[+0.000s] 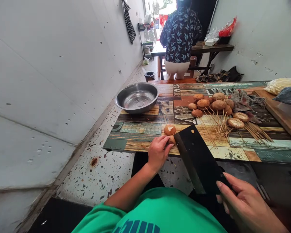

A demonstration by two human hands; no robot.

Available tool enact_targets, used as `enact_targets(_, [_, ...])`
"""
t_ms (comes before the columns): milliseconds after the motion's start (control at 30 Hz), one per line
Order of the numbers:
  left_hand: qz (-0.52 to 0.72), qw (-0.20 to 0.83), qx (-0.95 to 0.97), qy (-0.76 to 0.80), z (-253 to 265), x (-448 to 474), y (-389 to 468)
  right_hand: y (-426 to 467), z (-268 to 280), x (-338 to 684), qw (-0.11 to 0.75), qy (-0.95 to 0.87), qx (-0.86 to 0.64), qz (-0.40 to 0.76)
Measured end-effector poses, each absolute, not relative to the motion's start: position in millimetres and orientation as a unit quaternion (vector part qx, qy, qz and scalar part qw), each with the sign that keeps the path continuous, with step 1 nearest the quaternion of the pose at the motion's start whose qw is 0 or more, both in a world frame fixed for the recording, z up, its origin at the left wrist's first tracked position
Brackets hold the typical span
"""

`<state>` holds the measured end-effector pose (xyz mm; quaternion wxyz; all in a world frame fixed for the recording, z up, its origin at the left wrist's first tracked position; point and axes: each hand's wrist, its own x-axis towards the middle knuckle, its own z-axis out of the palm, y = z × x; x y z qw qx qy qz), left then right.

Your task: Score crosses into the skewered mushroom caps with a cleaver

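My right hand [242,197] grips a broad black cleaver [196,155] by its handle. The blade slants up and left, its tip end beside the fingers of my left hand [158,150]. Those fingers pinch a brown mushroom [172,139] at the table's near edge, partly hidden by the blade and fingers. Just behind it lies another mushroom cap [170,129] with a pale cut on top. Further right, several mushrooms [218,104] sit piled, with thin wooden skewers [219,124] sticking out among them. Two caps [235,123] there lie with pale undersides up.
A wide metal basin [137,108] stands at the table's [143,128] left end. Behind the skewers lies a crumpled grey cloth [242,100]. A wooden board [278,113] is at the right, with a bagged item [282,85] near it. A person [181,35] stands at a far table.
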<state>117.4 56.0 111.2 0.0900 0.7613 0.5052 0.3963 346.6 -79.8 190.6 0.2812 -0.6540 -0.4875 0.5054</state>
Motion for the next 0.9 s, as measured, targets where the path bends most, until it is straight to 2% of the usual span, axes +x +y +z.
enact_targets(233, [0.396, 0.102, 0.76, 0.506, 111.9, 117.9, 56.1, -77.2, 192.2, 343.8, 0.262, -0.482, -0.656, 0.518])
enact_targets(433, [0.399, 0.111, 0.757, 0.505, 115.5, 118.0, 56.4, -81.2, 192.7, 338.7, 0.297, -0.461, -0.671, 0.5])
enact_targets(900, [0.41, 0.106, 0.761, 0.492, 114.8, 117.6, 57.4, -74.2, 190.6, 341.0, 0.295, -0.411, -0.677, 0.534])
